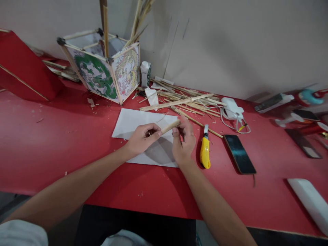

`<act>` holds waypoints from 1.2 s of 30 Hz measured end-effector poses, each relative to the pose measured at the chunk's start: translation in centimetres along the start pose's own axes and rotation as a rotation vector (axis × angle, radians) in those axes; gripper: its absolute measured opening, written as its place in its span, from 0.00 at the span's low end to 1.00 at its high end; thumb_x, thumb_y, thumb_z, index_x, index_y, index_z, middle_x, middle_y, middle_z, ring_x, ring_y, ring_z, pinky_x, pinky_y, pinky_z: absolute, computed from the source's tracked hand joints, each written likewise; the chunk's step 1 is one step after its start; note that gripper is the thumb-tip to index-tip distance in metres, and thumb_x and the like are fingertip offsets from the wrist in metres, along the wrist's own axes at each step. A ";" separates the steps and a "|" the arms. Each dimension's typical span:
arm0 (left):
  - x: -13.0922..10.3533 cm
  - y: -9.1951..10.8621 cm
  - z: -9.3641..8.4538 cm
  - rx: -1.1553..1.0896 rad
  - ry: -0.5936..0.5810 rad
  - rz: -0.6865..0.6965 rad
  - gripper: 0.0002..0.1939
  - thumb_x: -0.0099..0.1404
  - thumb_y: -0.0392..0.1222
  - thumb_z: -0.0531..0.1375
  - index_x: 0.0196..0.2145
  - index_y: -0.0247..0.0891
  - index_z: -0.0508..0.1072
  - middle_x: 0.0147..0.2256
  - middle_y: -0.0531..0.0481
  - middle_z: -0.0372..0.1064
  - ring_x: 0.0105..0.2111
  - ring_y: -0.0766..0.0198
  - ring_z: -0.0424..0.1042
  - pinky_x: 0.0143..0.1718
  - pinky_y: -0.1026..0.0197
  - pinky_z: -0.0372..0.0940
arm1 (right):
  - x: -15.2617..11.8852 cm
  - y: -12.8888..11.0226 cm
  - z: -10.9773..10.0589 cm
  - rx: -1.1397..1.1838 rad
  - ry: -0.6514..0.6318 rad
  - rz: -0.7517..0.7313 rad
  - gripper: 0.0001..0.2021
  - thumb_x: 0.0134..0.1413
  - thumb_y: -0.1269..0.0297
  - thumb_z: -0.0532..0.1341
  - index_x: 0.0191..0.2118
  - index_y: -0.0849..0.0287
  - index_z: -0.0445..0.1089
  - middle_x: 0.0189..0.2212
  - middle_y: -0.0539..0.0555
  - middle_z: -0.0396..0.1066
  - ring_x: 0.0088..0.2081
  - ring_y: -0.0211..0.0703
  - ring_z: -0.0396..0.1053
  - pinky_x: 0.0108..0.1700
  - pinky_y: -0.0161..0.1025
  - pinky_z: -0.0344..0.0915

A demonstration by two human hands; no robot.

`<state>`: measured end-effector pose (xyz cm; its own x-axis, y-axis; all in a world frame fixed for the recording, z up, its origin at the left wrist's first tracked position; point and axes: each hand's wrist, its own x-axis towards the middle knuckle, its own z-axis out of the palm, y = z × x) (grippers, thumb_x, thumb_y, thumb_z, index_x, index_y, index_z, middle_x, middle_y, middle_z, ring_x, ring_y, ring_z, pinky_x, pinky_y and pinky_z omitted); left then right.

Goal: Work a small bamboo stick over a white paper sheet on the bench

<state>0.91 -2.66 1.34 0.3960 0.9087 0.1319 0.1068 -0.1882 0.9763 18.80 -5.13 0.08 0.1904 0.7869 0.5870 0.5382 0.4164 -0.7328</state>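
Observation:
A short bamboo strip (pixel 170 126) is held slanting above the white paper (pixel 133 119), its right end higher than its left. My left hand (pixel 143 137) pinches the lower left end between thumb and fingers. At the other end, my right hand (pixel 183 140) has its fingers curled round the strip, with the thumb below it. Just right of that hand, a yellow box cutter (pixel 205 152) lies on the red table (pixel 84 143), its blade end pointing away from me.
Behind the paper lies a pile of bamboo sticks (pixel 189 99). A lantern frame with dragon pictures (pixel 99 77) stands at the back left, beside a small carton (pixel 145 73). To the right are a phone (pixel 239 153), a white charger with cable (pixel 232 107) and a white case (pixel 309 198).

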 end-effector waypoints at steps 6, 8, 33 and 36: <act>-0.3 0.4 0.2 0.140 -0.099 0.028 0.10 0.66 0.47 0.62 0.34 0.37 0.75 0.27 0.55 0.70 0.27 0.70 0.62 0.29 0.66 0.56 | 0.1 -0.4 0.0 0.019 -0.098 -0.116 0.15 0.66 0.69 0.56 0.55 0.50 0.71 0.39 0.53 0.75 0.39 0.42 0.74 0.41 0.41 0.72; -0.2 0.4 0.2 0.149 -0.082 0.034 0.11 0.67 0.47 0.62 0.33 0.36 0.75 0.28 0.55 0.70 0.27 0.70 0.62 0.30 0.66 0.56 | 0.2 -0.3 -0.1 -0.018 -0.163 -0.182 0.17 0.63 0.73 0.55 0.52 0.51 0.73 0.43 0.54 0.76 0.42 0.43 0.74 0.44 0.43 0.72; -0.1 0.2 0.1 0.065 0.026 0.034 0.11 0.68 0.49 0.62 0.37 0.38 0.76 0.32 0.53 0.73 0.30 0.69 0.66 0.32 0.65 0.60 | 1.5 -0.3 0.4 0.819 -0.126 0.830 0.11 0.43 0.58 0.70 0.28 0.56 0.69 0.19 0.46 0.66 0.19 0.33 0.58 0.21 0.32 0.55; -0.1 0.4 0.0 0.039 -0.017 0.031 0.13 0.68 0.51 0.61 0.36 0.37 0.75 0.30 0.54 0.72 0.29 0.69 0.65 0.31 0.65 0.59 | 1.7 -0.4 0.2 0.831 -0.208 0.864 0.13 0.42 0.57 0.70 0.26 0.55 0.65 0.18 0.45 0.63 0.19 0.33 0.56 0.21 0.33 0.53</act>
<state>0.92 -2.80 1.70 0.4148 0.8959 0.1592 0.1290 -0.2311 0.9643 18.76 -3.87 1.28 0.0501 0.9755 -0.2140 -0.4054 -0.1760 -0.8970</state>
